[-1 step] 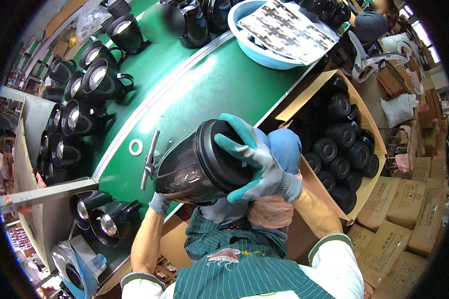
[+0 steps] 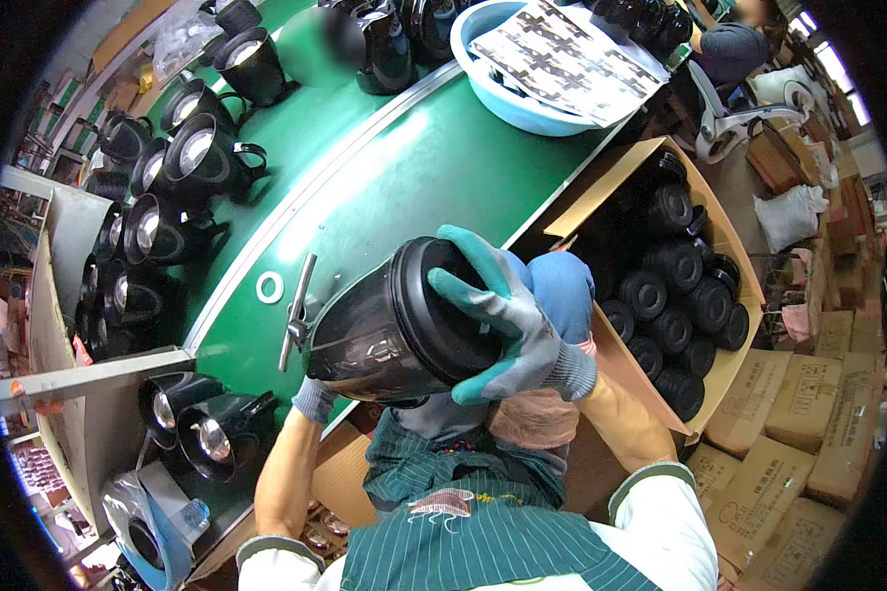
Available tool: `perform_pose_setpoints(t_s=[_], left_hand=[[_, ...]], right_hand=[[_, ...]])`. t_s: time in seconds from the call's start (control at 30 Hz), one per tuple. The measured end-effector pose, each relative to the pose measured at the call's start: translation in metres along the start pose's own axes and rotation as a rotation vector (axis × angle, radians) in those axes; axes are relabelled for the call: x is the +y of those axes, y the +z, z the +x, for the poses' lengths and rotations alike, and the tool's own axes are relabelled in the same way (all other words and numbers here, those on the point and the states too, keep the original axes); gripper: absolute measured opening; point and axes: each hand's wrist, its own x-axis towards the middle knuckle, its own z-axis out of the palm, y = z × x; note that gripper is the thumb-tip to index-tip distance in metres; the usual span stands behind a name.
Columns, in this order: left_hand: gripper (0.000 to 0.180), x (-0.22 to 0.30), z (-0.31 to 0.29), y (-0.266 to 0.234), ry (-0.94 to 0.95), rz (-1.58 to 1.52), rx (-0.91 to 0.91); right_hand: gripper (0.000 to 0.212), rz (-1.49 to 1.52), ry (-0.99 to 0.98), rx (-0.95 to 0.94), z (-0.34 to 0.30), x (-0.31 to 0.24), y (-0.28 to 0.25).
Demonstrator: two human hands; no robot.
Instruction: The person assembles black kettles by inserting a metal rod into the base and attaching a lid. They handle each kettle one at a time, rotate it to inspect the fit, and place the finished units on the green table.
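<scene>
A glossy black jug [image 2: 357, 347] is held tilted in front of me, its wide black lid [image 2: 442, 320] facing right. My right hand [image 2: 524, 340], in a grey and teal glove, presses on the lid with its fingers curved over the top and edge. Behind the jug's lower left, only the cuff of my gloved left hand [image 2: 313, 402] shows. The jug hides the fingers there, but the hand supports its body. Close to the jug's left end is a metal T-shaped bar [image 2: 297, 320]. A white ring [image 2: 270, 287] lies on the green table just beyond.
Several black jugs [image 2: 192, 158] with shiny insides stand along the green table [image 2: 404, 197] at left. A light blue basin [image 2: 532, 116] with patterned sheets sits far right. Beside my right arm is an open carton [image 2: 749, 295] of black round-topped pieces. Stacked cartons [image 2: 759, 492] fill the lower right.
</scene>
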Motion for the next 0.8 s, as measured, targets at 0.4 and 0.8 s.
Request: perform_pose_setpoints(t_s=[0.4, 0.8], left_hand=[[0.038, 0.002, -0.017, 0.045, -0.118, 0.224, -0.138], [0.033, 0.036, -0.055, 0.032, 0.624, 0.976, 0.521]], right_hand=[[0.103, -0.099, -0.105, 0.136, -0.042, -0.055, 0.012], [0.107, 0.591, 0.336, 0.415, -0.064, -0.024, 0.031]])
